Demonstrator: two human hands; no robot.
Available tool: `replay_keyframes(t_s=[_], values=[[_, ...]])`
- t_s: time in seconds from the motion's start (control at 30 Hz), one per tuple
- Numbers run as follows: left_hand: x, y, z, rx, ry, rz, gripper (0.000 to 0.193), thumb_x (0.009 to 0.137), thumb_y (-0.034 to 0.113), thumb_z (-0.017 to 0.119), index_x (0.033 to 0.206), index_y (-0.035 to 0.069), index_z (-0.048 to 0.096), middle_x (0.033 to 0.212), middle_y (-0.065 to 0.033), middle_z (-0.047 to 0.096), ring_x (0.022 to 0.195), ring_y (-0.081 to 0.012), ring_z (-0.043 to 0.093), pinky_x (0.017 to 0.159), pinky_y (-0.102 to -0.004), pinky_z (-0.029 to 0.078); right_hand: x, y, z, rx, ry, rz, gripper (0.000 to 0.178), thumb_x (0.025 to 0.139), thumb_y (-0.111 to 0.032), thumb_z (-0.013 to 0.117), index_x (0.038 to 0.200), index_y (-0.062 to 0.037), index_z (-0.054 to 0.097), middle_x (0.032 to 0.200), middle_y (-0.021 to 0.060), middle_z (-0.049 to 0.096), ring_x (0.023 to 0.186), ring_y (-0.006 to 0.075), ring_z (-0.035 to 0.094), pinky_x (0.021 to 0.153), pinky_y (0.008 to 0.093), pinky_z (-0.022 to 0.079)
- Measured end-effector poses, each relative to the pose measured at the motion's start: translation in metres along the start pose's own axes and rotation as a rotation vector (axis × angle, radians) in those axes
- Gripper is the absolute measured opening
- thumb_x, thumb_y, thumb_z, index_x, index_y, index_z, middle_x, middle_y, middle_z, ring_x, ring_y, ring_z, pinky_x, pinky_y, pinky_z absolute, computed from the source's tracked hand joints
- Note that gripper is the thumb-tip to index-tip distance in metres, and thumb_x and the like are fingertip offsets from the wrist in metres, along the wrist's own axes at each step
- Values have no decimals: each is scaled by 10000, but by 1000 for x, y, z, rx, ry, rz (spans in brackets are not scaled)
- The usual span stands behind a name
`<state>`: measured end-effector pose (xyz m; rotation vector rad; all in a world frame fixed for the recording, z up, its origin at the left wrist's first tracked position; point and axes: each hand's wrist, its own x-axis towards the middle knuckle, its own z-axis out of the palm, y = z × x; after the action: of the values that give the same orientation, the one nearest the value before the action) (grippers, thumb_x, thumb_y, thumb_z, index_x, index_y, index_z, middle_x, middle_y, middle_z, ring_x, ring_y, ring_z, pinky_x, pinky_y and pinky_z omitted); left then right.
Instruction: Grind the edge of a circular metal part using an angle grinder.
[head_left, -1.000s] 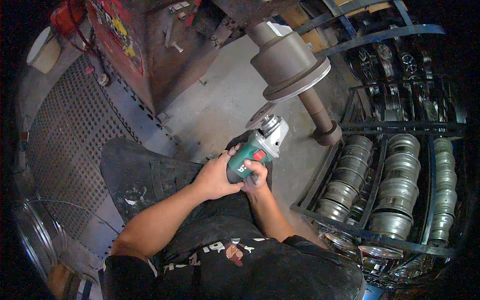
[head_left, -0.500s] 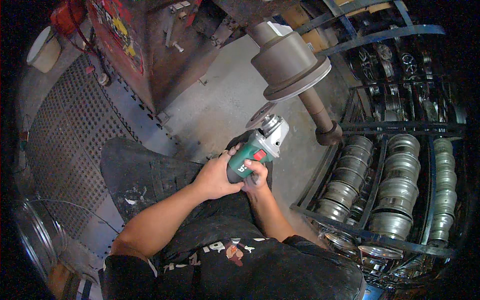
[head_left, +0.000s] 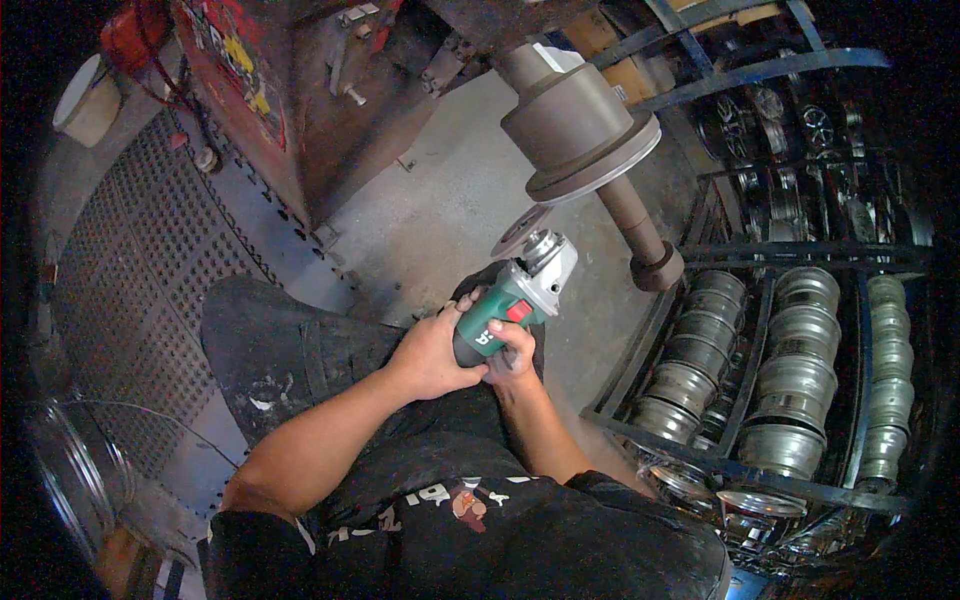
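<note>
Both of my hands hold a green angle grinder (head_left: 484, 322) above my lap. My left hand (head_left: 437, 352) wraps round its rear end from the left, with some fingers hidden behind the body. On the other side, my right hand (head_left: 513, 357) grips it with the thumb lying across the body below the red switch (head_left: 519, 310). The grinder's pale metal head (head_left: 553, 275) points away from me. A thin round disc (head_left: 521, 231) sits on its spindle, tilted nearly edge-on. Whether the disc is turning I cannot tell.
A heavy brown machine spindle (head_left: 580, 130) with a long shaft (head_left: 632, 225) juts out just beyond the grinder. Metal wheel rims (head_left: 790, 370) fill racks at the right. A perforated mat (head_left: 150, 290) covers the left floor, near a red machine cabinet (head_left: 230, 70) and a white bucket (head_left: 88, 102).
</note>
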<state>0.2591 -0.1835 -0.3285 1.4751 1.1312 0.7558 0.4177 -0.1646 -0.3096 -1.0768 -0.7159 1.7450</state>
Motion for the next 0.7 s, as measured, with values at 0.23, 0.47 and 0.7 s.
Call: replay_keyframes(t_s=[0.23,0.47,0.7], values=[[0,1,-1,-24,-22,-23,1052,670,281,875,1544,-6,363,1310,-253,631,1129,-410,681,990,-439,544,0,0,-1,-15,-24,-13,570,733,-260,692,1224,10,585,1129,162,682,1070,285,657,985,407,515],[0,2,-1,-3,-3,-10,1051,668,288,882,1534,-15,371,1319,-256,630,1138,-419,676,993,-441,543,0,0,-1,12,-17,-2,573,734,-250,686,1234,11,582,1145,167,680,1090,291,654,1004,415,511],[-1,6,-2,-28,39,41,892,681,290,875,1378,-90,469,1254,-287,635,1120,-434,655,964,-471,538,-1,0,0,33,-10,9,567,740,-239,675,1239,11,575,1142,170,679,1098,300,650,1021,420,501]])
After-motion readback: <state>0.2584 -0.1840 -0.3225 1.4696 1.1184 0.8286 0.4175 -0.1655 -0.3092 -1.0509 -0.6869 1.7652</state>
